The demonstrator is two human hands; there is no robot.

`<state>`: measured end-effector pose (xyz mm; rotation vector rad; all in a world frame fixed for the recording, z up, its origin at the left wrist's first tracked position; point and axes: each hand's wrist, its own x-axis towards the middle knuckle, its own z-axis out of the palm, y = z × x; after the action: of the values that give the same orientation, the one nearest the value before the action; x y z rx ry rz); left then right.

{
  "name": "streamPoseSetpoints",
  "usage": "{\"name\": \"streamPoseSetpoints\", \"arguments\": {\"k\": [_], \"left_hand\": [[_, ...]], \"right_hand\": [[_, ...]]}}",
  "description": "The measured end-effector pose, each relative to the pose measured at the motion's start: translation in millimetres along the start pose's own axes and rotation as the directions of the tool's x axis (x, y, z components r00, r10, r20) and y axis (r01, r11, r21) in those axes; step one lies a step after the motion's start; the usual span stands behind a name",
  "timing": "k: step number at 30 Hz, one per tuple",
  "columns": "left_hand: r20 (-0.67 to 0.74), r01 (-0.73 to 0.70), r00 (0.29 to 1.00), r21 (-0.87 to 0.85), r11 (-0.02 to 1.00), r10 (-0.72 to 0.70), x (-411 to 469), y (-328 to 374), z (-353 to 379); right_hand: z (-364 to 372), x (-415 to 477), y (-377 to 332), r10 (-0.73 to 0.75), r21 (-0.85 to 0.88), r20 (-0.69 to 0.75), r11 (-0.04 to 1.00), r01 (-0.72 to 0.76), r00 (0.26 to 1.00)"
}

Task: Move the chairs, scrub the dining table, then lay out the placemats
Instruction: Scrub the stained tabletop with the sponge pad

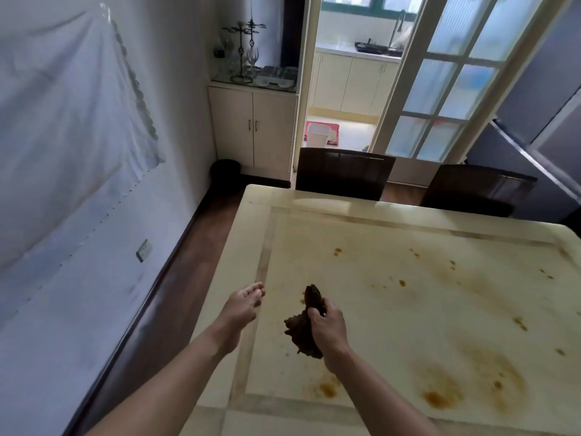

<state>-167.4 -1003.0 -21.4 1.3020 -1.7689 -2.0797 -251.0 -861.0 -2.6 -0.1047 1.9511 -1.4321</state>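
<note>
Dining table (345,234), cream-coloured with a glossy stone-like top and a darker inlaid border, fills the lower right of the view. It is spotted with orange-brown stains (437,399), thickest near the front edge and thinning to small dots farther out. It looks heavy and rigid, and it should not shift under scrubbing. Its polished face will probably turn slick once wet, and the larger patches look dried on and may need firm, repeated strokes.

The scrubbing tool is a crumpled dark brown rag (301,333). The right hand (328,328) grips it above the near left part of the tabletop, fingers curled round its upper folds while the rest hangs loose below. The rag looks soft, limp and light, and whether it is damp cannot be told. Bunched into the palm, so that a flat pad faces down, it should bear pressure better than it would held by a corner.

The left hand (243,305) holds nothing, its fingers extended and loosely together over the table's left border. Whether it touches the surface cannot be told.

Two dark brown high-backed chairs (342,173) stand close to the far edge. No placemats are in view, so the scrubbing step appears barely begun.
</note>
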Motion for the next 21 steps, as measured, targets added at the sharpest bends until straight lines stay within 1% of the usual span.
{"name": "streamPoseSetpoints", "arguments": {"k": [3, 7, 12, 16, 17, 18, 20, 21], "left_hand": [[-0.023, 0.011, 1.0, 0.017, 1.0, -0.01, 26, 3, -3], [-0.051, 0.005, 0.999, 0.016, 1.0, -0.004, 59, 7, -5], [-0.11, -0.011, 0.994, 0.085, 0.996, 0.02, 108, 2, -15], [-0.085, -0.024, 0.996, 0.141, 0.99, 0.036, 137, 2, -23], [-0.081, -0.037, 0.995, 0.16, 0.986, 0.05, 144, 2, -25], [-0.082, -0.051, 0.994, 0.179, 0.983, 0.067, 154, 1, -29], [-0.093, -0.09, 0.989, 0.243, 0.966, 0.116, 172, -4, -37], [-0.098, -0.11, 0.985, 0.296, 0.949, 0.144, 180, -6, -41]], "right_hand": [[7, 31, -12, -0.023, -0.016, 0.004, 1.0, 0.023, 1.0], [20, 82, -22, -0.048, -0.045, 0.045, 0.998, 0.05, 0.998], [41, 152, -28, -0.127, -0.169, 0.028, 0.977, 0.13, 0.991], [65, 198, -37, -0.164, -0.231, -0.006, 0.96, 0.158, 0.986], [72, 211, -36, -0.168, -0.284, 0.006, 0.945, 0.163, 0.986], [79, 225, -35, -0.172, -0.388, 0.031, 0.906, 0.17, 0.985], [89, 245, -28, -0.133, -0.642, 0.092, 0.749, 0.161, 0.987], [91, 252, -23, -0.138, -0.718, 0.124, 0.671, 0.185, 0.983]]}}
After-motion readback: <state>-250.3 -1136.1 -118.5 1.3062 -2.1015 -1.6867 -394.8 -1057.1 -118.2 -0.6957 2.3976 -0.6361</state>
